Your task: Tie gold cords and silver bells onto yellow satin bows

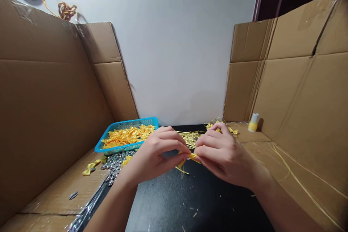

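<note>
Between both hands, over the black work surface (163, 203), is a small yellow ribbon bow (193, 156). My left hand (163, 150) pinches its left side with thumb and forefinger. My right hand (219, 152) pinches the right side, its fingers curled. The fingertips hide part of the bow. Just beyond the hands lies a bundle of thin gold ties (191, 138), partly covered by them. Left of my left wrist are many small round silvery pieces (115, 165), with a yellow bow (127, 160) by them.
A blue basket (99, 147) full of yellow bows stands at the back left. Loose bows (92, 166) lie on the cardboard at left. A thread spool (253, 122) stands at the back right, near a tangled yellow pile (233, 131). Cardboard walls (304, 90) rise on both sides.
</note>
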Demonstrator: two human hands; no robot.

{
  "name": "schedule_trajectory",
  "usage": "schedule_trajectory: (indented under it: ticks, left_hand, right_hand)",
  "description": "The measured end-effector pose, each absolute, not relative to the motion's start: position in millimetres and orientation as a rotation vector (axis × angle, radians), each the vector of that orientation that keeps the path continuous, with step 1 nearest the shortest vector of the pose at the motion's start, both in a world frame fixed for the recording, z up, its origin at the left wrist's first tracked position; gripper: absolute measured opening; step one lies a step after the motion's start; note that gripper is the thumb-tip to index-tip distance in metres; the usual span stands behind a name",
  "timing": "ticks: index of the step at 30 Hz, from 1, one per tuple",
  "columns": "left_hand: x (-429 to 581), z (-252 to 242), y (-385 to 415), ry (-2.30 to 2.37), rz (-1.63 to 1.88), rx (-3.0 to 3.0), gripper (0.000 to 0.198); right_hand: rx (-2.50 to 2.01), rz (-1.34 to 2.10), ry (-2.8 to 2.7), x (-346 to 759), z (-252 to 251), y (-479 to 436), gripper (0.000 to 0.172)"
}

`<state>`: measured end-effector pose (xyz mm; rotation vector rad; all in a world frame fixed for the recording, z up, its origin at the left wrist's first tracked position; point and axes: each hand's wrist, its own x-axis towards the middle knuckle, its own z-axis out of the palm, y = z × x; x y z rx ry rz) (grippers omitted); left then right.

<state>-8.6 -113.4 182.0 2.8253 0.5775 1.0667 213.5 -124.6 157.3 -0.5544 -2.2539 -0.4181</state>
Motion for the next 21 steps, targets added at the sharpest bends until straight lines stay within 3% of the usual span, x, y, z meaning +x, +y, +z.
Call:
schedule_trajectory:
  ticks: [6,14,21]
  left_hand:
    - [-14,184,-113,0.683,0.934,2.82,0.013]
    - [-7,173,-105,0.602,0.772,2.088,0.026]
    - [-2,171,-102,0.577,0.621,1.824,0.028]
  right_hand:
    - [-0.559,-0.31,-2.279,214,158,-125,0.016]
    - [-0.507,0.342,-2.341,213,161,-126,0.015]
    - [-0.466,0.527,-2.294,214,158,-121,0.017]
